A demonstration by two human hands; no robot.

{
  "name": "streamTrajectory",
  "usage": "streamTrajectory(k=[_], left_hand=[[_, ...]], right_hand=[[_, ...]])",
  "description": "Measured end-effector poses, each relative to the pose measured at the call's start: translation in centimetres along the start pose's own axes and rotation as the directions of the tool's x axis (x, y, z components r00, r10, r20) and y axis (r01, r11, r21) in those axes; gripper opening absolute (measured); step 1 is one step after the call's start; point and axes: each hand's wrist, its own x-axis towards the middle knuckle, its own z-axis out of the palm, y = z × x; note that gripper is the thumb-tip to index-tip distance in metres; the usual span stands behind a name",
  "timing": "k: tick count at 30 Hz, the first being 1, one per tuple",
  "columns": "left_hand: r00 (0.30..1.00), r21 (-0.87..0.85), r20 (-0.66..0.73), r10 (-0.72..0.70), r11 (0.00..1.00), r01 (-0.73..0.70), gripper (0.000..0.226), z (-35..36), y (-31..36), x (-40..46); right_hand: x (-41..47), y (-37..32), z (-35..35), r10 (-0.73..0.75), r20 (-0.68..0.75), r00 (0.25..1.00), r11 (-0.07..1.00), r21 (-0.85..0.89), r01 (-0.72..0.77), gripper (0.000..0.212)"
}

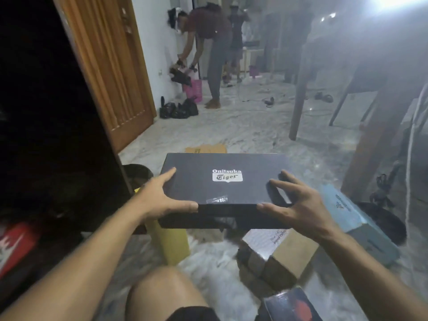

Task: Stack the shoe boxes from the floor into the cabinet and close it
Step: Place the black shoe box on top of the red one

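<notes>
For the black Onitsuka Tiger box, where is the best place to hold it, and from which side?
Grip the black box at its two short ends, one hand from each side, as the left hand and right hand do now. It is wide, flat and level, so end grips keep the lid shut.

- Both forearms are extended toward the black shoe box [222, 181].
- Left hand [159, 200] is clamped on its near-left corner, thumb along the front edge.
- Right hand [298, 205] is clamped on its near-right corner, fingers spread.
</notes>
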Motion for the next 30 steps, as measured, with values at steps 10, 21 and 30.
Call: streamTrajectory(k=[10, 21, 30], left_hand=[[0.931, -0.086, -0.304, -0.204, 0.979, 0.186, 0.145, -12.3, -9.5, -9.4], [0.727, -0.389, -0.418, -0.544, 0.831, 0.398, 0.112, -18.6, -22.0, -20.0], [0.567, -0.483, -0.457, -0.686, 0.726, 0.489, 0.113, -23.2, -30.2, -21.3]], right_hand=[[4.5, -12.6, 11.5, -0.269, 0.165, 0.949, 0.963, 0.047, 0.265, 0.086], [4.7, -24.1, 29.1, -0.343, 0.534, 0.773, 0.937, 0.144, 0.317, 0.091], [7.7, -30.7, 40.7, -0.419, 0.642, 0.643, 0.907, 0.260, 0.331, 0.090]])
